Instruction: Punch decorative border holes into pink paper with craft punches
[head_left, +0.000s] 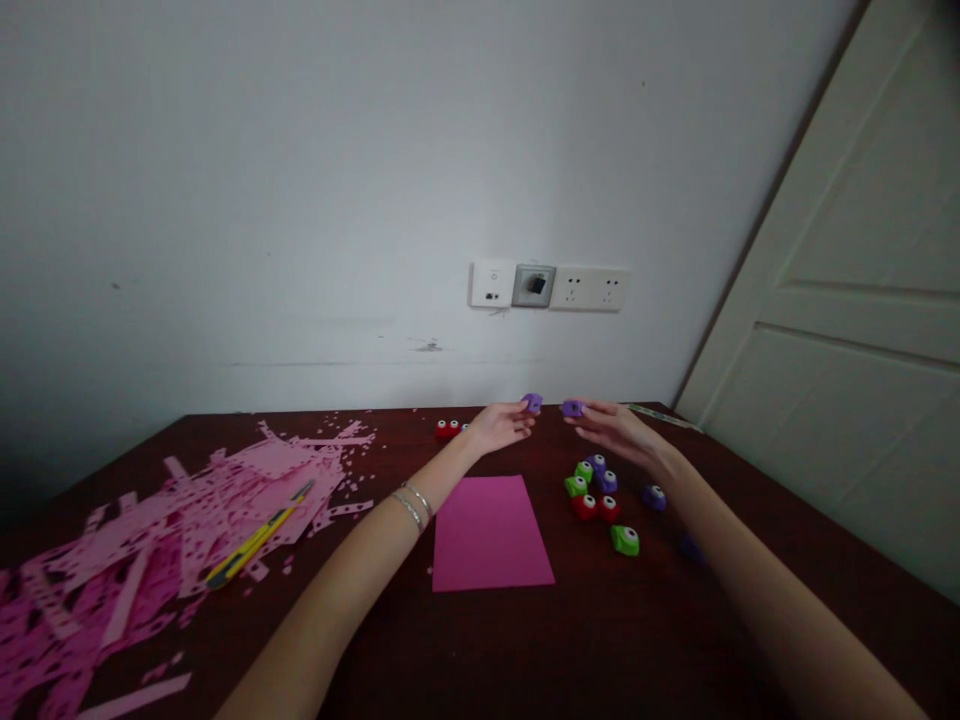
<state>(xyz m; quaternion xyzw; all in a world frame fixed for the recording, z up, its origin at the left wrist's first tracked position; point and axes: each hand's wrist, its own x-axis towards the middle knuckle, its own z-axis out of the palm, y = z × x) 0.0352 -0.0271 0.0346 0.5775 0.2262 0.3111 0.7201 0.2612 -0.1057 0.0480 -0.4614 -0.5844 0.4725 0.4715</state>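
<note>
I sight the white wall (300,200) beyond the magenta paper sheet (491,535), which serves as the position reference. The dark red-brown tabletop (487,660) supports the sheet. A heap of punched pink paper scraps (262,460) is spread to the sheet's left.

I observe both forearms reaching forward and angled inward. The left forearm passes over the sheet's far left corner; the right forearm extends along the sheet's right side, apart from it. The left hand (504,425) is positioned past the sheet's far edge, with thumb and index finger pinching a purple craft punch (532,402) and the remaining fingers loosely bent. The right hand (611,425) is positioned beyond the sheet's far right corner, fingertips pointing toward the left hand and grasping a second purple craft punch (572,408). The two held punches are near each other, not touching.

I locate a yellow utility knife (259,538) left of the sheet, lying diagonally at the scraps. Loose red, green and purple punches (609,509) lie right of the sheet; red punches (448,429) lie beyond its far edge, partly hidden by the left hand.
</note>
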